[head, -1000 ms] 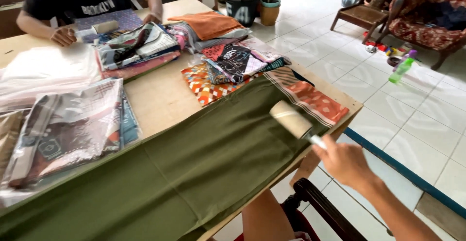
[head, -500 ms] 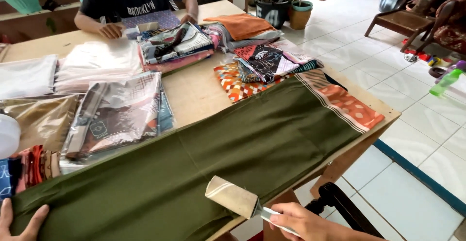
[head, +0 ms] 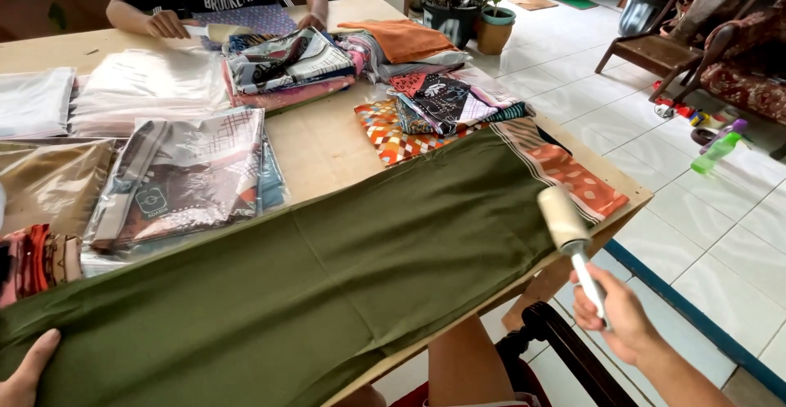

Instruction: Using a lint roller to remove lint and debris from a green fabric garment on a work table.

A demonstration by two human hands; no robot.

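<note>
My right hand [head: 621, 318] grips the light lint roller [head: 565, 220] by its handle; my left hand [head: 26, 368] lies flat, pinning the soft, limp green cloth [head: 327, 268] at the surface's near edge.

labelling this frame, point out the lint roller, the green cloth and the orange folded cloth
lint roller [head: 562, 218], head view, on its pale sticky drum
green cloth [head: 327, 276], head view, on its flat middle
orange folded cloth [head: 405, 38], head view, on its top face

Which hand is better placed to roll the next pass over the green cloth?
Right. The right hand already grips the lint roller, its head at the green cloth edge. The left hand lies flat on the far end, pinning it.
</note>
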